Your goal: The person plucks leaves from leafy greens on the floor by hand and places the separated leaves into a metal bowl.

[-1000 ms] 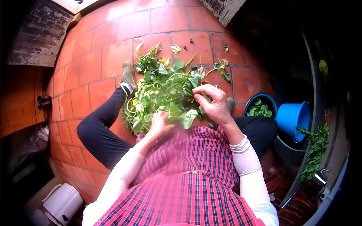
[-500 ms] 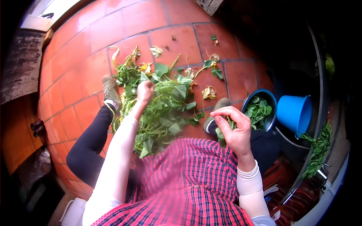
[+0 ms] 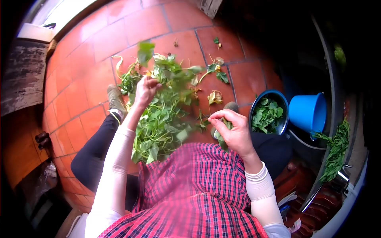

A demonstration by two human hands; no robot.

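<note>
My left hand [image 3: 147, 90] is closed on a leafy green vine, whose blurred leaves [image 3: 174, 75] spread out beyond the fist, above the floor. Below and beside it lies a loose heap of leafy greens [image 3: 156, 125], long stems and leaves tangled together between my legs. My right hand [image 3: 235, 130] is curled, thumb against fingertips, around a small bunch of green leaves [image 3: 223, 141] that pokes out under the palm. Right of that hand, a metal basin [image 3: 285, 119] holds picked green leaves [image 3: 268, 115].
A blue bucket [image 3: 303, 112] stands against the basin's right side. Wilted yellow leaves [image 3: 214, 97] and scraps lie on the red tile floor [image 3: 152, 20]. A bundle of narrow-leaved greens [image 3: 336, 152] rests at the far right. A wooden board [image 3: 22, 73] stands at the left.
My left hand has pulled a vine up off the heap, and its leaves swing in a blur. My right hand, still holding its leaves, has shifted slightly left in view.
</note>
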